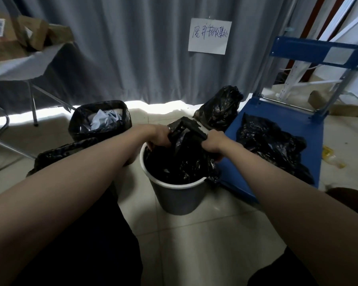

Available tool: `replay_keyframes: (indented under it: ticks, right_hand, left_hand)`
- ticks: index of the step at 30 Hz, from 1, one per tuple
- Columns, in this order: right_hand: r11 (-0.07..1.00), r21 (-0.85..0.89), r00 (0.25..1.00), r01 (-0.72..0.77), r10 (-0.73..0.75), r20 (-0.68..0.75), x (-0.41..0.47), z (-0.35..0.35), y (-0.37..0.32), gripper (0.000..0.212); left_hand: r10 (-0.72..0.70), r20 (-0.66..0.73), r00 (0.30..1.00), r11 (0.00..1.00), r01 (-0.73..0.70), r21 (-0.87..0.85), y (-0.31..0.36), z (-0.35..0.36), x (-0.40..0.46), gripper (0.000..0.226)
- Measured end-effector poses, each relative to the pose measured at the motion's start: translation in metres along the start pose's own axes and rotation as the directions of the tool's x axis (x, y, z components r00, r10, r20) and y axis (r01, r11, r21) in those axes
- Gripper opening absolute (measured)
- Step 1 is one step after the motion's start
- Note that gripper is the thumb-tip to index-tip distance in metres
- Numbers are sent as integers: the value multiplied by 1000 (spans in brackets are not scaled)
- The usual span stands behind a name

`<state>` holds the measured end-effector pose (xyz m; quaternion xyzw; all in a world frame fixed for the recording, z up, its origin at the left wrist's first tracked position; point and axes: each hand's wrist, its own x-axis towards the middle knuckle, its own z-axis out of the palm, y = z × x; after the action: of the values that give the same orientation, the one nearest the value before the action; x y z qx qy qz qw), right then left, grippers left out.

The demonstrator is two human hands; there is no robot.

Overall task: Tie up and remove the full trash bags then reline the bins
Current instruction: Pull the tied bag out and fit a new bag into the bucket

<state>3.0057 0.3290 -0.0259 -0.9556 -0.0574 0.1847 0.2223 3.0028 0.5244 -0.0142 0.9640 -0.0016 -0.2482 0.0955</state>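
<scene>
Both hands gripped the black trash bag [184,153] in the grey bin [178,195] on the floor: left hand [160,137] clenched at its ten o'clock, right hand [212,141] at two o'clock, pinching gathered plastic.

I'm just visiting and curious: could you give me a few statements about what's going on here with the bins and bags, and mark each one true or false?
1. Both hands grip the black bag in the white-rimmed bin. True: left hand, right hand.
2. The bin behind holds no liner. False: it has a black liner with crumpled paper inside.
3. A black bag lies on the blue cart. True.
4. The paper sign lies on the floor. False: it hangs on the grey curtain.
</scene>
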Motion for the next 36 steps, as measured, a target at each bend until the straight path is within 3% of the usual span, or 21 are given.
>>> replay_keyframes:
  ticks: [3,5,9,12,15,20,25,29,33,36]
  right_hand:
    - [1000,16,995,-20,22,-102,4,0,7,19]
    - [999,42,979,-26,34,-201,6,-3,10,26]
    - [985,165,938,53,7,-346,9,-5,12,26]
    - [982,167,923,86,-15,-385,10,-1,8,18]
    - [973,208,921,99,-10,-390,11,1,3,25]
    - [942,297,913,157,-24,-407,12,0,1,24]
    - [906,371,910,205,-37,-413,14,-1,3,25]
    - [864,435,909,253,-59,-413,16,1,6,20]
    - [853,471,928,224,-39,-370,18,1,6,24]
    - [830,510,953,226,-80,-292,17,1,4,23]
  left_hand:
    - [11,-264,964,996,14,94,-13,-14,-2,34]
    - [22,-361,932,994,18,105,-20,-16,-3,41]
    - [40,-416,908,999,-27,37,-28,-14,-3,46]
    - [49,-467,883,999,-44,22,-28,-15,-2,31]
    - [44,-455,889,999,-36,27,-24,-15,-4,10]
    - [36,-467,883,997,-67,-50,-22,-17,-6,9]
    - [-16,-484,875,980,-81,-179,-18,-17,-3,29]
    - [3,-504,864,962,-141,-235,-12,-17,-1,24]
    - [103,-563,820,974,-199,-111,-6,-9,-3,33]
    - [293,-653,698,956,-226,188,0,-2,-4,42]
